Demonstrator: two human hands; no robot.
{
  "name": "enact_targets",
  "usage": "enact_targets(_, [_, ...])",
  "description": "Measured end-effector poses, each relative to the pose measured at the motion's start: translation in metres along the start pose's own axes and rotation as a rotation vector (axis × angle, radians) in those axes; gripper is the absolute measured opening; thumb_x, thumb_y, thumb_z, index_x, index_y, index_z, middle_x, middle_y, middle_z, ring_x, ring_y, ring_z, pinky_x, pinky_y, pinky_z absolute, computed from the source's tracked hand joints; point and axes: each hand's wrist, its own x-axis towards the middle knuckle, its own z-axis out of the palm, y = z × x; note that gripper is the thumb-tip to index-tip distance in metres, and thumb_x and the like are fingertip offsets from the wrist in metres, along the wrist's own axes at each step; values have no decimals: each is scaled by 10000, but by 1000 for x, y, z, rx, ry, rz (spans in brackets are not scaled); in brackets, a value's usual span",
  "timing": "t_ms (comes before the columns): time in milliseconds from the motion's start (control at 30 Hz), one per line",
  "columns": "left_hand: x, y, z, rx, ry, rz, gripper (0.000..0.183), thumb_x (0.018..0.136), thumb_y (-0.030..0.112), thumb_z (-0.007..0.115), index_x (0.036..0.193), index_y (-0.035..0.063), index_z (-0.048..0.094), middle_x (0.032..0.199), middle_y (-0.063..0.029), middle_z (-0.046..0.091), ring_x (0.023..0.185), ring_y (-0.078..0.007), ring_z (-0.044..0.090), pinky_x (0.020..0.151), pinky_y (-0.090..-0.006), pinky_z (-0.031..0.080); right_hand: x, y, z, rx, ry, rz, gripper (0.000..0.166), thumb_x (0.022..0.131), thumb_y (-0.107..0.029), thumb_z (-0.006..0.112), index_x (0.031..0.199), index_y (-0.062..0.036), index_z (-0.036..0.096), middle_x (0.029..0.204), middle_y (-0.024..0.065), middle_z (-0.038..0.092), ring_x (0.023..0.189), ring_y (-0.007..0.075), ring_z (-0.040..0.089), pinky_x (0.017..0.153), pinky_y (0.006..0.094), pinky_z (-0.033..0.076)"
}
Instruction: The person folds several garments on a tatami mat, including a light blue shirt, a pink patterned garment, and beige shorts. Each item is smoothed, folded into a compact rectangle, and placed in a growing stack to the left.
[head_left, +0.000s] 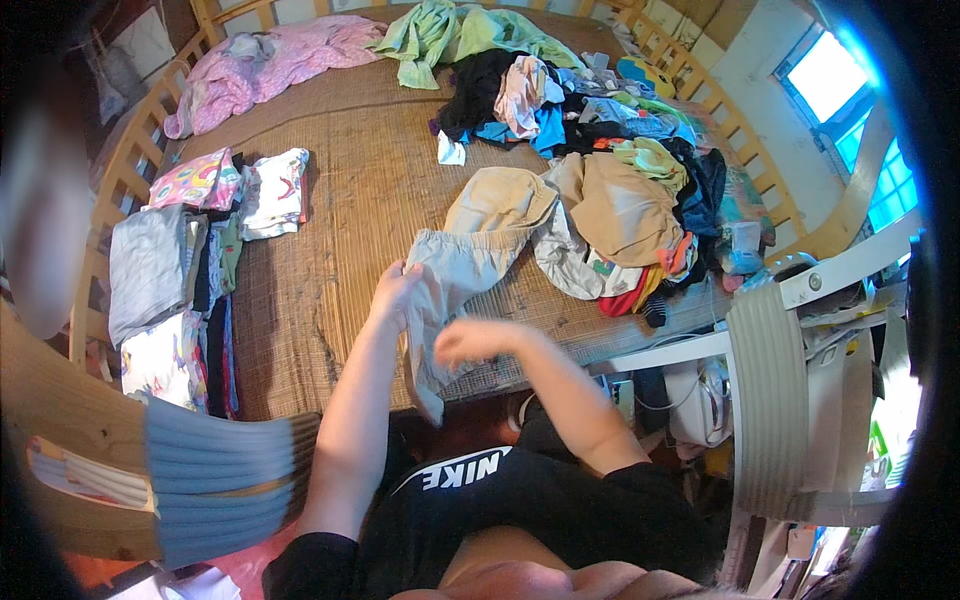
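Observation:
A pair of light grey-beige trousers (454, 274) with a gathered elastic waistband lies at the bed's near edge, one leg hanging towards me. My left hand (397, 292) grips its left side near the waistband. Over the lower part of the cloth is my right hand (465, 343), blurred by motion; its fingers look curled, and whether they hold cloth is unclear. Just beyond, a tan garment (495, 199) touches the trousers. To the right lies a loose heap with tan trousers (622, 206) on top and a pale grey garment (566, 259) beside them.
Folded clothes stand in stacks at the left, among them a grey garment (146, 262) and white printed ones (274, 191). A pink blanket (292, 60), a green cloth (510, 34) and more jumbled clothes (517, 97) lie farther back. A wooden rail (124, 176) borders the woven bed mat (352, 180).

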Motion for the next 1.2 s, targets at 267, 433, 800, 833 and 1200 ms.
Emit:
enact_targets(267, [-19, 30, -7, 1, -129, 98, 249, 871, 134, 504, 1077, 0, 465, 934, -93, 568, 796, -171, 571, 704, -296, 476, 16, 109, -110, -899, 1288, 255, 372, 730, -92, 549, 1097, -101, 491, 1226, 130, 386, 1262, 309, 233, 935, 590, 268])
enact_targets(433, [-23, 41, -16, -97, -164, 164, 229, 877, 116, 477, 1079, 8, 472, 947, -85, 570, 799, -166, 575, 696, -292, 479, 14, 118, -152, -924, 1063, 329, 307, 723, -89, 532, 1030, -105, 528, 1144, 129, 485, 1180, 277, 365, 946, 579, 230])
enact_targets(800, [0, 86, -30, 532, 143, 646, 186, 845, 144, 517, 924, -11, 583, 789, -66, 620, 705, -134, 577, 645, -255, 449, -69, 36, -202, -847, 1073, 373, 208, 670, -192, 572, 861, -126, 622, 876, 126, 625, 833, 306, 594, 721, 418, 466])
enact_targets(833, [18, 96, -32, 704, 189, 759, 189, 837, 140, 524, 920, -17, 589, 775, -81, 624, 696, -141, 584, 636, -262, 451, -69, 33, -218, -902, 1074, 386, 205, 662, -185, 583, 853, -128, 629, 872, 131, 623, 827, 313, 593, 712, 420, 469])
enact_targets(1200, [-28, 255, -16, 843, 682, 1498, 161, 725, 51, 613, 880, 6, 595, 852, -124, 595, 807, -249, 571, 752, -309, 433, -131, -115, -214, -1127, 1990, -301, 207, 663, -86, 567, 858, -142, 613, 840, 57, 587, 847, 250, 555, 730, 395, 415])
